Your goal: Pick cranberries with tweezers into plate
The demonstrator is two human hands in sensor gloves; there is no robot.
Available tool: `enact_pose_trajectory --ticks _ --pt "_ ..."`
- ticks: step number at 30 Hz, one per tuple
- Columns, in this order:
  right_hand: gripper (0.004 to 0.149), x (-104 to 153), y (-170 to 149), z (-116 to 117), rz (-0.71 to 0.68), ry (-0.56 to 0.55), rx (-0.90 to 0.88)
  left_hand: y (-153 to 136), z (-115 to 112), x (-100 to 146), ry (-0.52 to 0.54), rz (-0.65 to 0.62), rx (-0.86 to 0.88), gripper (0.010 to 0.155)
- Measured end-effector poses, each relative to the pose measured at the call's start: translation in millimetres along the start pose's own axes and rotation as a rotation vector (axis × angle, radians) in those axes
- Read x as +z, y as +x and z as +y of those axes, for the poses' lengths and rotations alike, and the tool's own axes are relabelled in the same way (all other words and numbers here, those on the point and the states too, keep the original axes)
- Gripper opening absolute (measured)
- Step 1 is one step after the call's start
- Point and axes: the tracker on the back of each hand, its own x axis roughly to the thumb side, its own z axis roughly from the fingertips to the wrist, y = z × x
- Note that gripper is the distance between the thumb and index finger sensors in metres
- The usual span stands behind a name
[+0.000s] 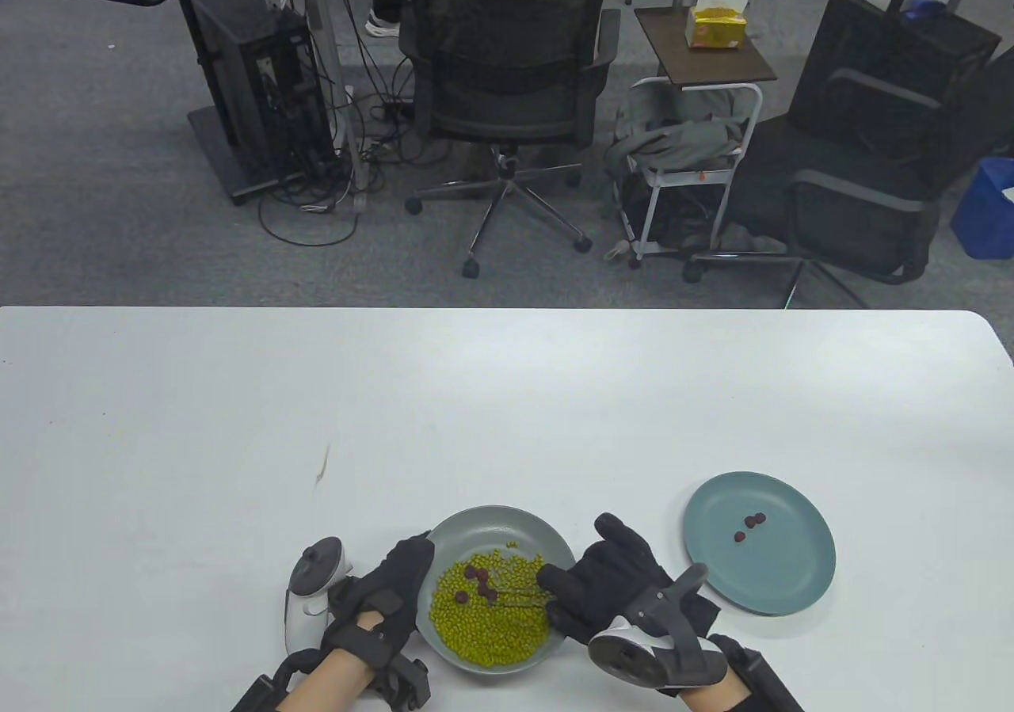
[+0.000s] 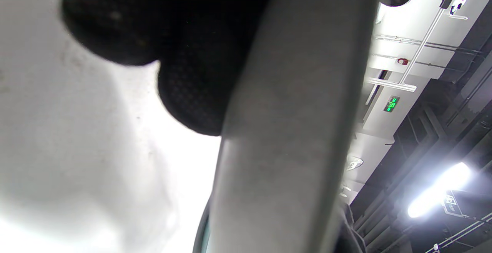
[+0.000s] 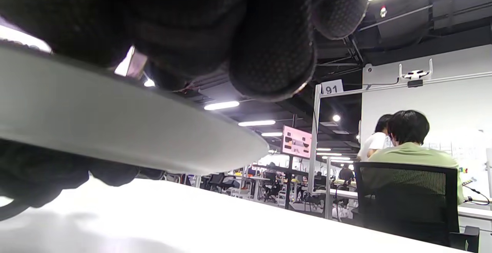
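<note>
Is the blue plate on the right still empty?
No, the blue plate already has three dark red cranberries lying on it in the table view.

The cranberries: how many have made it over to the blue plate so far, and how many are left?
Three cranberries already lie on the blue plate. The right hand holds tweezers over the grey bowl of green peas, tips at the red berries; the left hand holds the bowl's rim. About four or five berries seem left there.
</note>
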Motion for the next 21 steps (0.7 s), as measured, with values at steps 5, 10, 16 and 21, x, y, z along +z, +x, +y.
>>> enact_pose_trajectory --ticks 5,10,16,21 --pt "0.048 -1.2 -1.5 3.7 -0.005 0.02 0.005 0.0 0.8 -0.2 0.003 -0.003 -0.008 0.06" --pt "0.048 -2.3 -1.0 5.0 -0.006 0.034 0.018 -0.1 0.5 -0.2 0.002 0.0 -0.008 0.06" --pt "0.047 -3.4 0.2 6.4 -0.001 0.047 0.029 -0.6 0.5 -0.3 0.003 0.003 -0.014 0.06" --pt "0.045 -3.7 -0.8 6.9 0.005 0.043 -0.001 -0.9 0.0 -0.5 0.0 0.003 -0.015 0.06"
